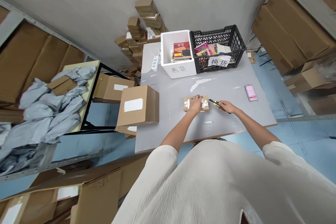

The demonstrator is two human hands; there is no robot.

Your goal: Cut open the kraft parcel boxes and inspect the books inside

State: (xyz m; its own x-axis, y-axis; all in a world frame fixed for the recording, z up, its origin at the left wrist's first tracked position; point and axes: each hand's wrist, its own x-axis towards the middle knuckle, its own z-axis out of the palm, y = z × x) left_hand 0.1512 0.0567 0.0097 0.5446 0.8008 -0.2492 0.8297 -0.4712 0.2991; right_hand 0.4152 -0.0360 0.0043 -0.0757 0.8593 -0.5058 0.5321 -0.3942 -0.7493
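A small brown cardboard box (205, 106) with white labels lies flat on the grey table (173, 126). My left hand (195, 103) rests on top of it, fingers over its middle, gripping it against the table. Just right of the box, my right hand (226, 106) is wrapped round a black and yellow utility knife (216, 103). The knife's tip points left, close to the box's right end. Whether it touches the box cannot be told.
A white foam bin (181, 70) and a black crate (238, 54), both with books, stand at the table's back. A large carton (132, 115) sits at the left edge. A pink item (251, 93) lies right; a power strip (155, 63) lies back left.
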